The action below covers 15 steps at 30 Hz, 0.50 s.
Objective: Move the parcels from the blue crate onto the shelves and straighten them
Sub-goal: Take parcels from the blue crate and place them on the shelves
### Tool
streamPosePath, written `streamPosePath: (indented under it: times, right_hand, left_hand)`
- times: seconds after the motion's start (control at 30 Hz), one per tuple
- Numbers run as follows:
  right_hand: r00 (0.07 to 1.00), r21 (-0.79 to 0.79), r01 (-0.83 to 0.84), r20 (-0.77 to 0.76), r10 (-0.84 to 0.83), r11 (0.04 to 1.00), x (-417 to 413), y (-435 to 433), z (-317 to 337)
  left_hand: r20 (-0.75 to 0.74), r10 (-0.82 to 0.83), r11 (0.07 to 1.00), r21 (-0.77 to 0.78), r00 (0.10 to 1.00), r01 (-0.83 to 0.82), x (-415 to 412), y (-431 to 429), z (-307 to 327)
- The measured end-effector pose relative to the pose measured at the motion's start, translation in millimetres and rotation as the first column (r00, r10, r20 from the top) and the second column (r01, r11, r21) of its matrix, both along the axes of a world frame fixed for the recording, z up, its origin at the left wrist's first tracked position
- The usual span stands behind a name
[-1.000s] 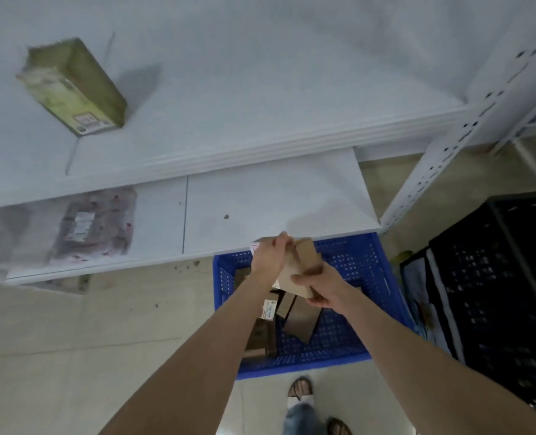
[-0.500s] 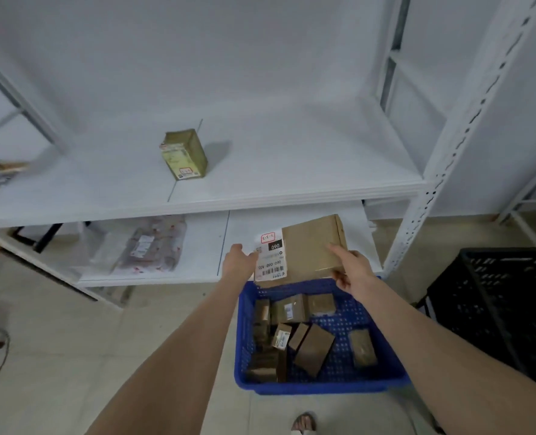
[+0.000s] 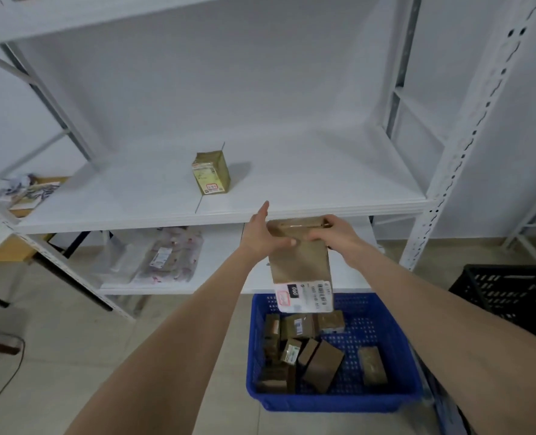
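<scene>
Above the blue perforated plastic crate [image 3: 332, 403], both hands hold a flat brown cardboard parcel [image 3: 299, 262] upright, white label end hanging toward the crate. The left hand [image 3: 259, 235] clasps its left edge, with the thumb laid across the brown face and the fingers reaching up behind. The right hand [image 3: 335, 235] curls its fingers over the top right corner. Small brown boxes [image 3: 321, 365] lie inside the crate. Beyond and above it, an olive-green carton [image 3: 211, 177] stands on the white metal shelf [image 3: 292, 183].

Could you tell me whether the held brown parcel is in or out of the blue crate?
Out: the left hand and right hand hold the brown parcel above the blue crate.
</scene>
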State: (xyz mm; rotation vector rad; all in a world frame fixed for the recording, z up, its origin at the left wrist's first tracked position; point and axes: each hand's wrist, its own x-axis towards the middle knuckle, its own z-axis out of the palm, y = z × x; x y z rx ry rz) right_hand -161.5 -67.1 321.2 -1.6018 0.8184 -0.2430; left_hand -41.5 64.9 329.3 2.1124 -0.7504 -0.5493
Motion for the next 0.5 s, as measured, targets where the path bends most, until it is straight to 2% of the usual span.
streamPosePath:
  times: [0.1, 0.2, 0.3, 0.43, 0.5]
  right_hand:
    - [0.995, 0.004, -0.101, 0.011, 0.101, 0.995, 13.1, 15.5, 8.0]
    - [0.996, 0.001, -0.079, 0.044, 0.079, 0.997, 29.9, 29.1, 9.6]
    - [1.000, -0.014, 0.022, 0.004, -0.022, 1.000, 45.1, 38.2, 6.2]
    - [0.950, -0.072, 0.294, -0.084, -0.299, 0.953, 46.7, 40.5, -3.1]
    - [0.929, -0.019, 0.351, -0.119, -0.351, 0.936, 45.5, 42.0, -6.9]
  left_hand:
    - [-0.027, -0.088, 0.994, 0.060, 0.996, 0.090, 13.0, 6.7, 5.0]
    - [-0.038, -0.086, 0.996, 0.026, 0.996, 0.087, 29.4, 20.7, 5.1]
    - [-0.057, 0.064, 0.996, -0.058, 0.996, -0.067, 45.1, 34.6, 6.1]
    - [-0.185, 0.272, 0.942, -0.147, 0.944, -0.300, 70.3, 49.3, 12.9]
    - [-0.230, 0.320, 0.916, -0.172, 0.919, -0.362, 81.3, 56.4, 15.2]
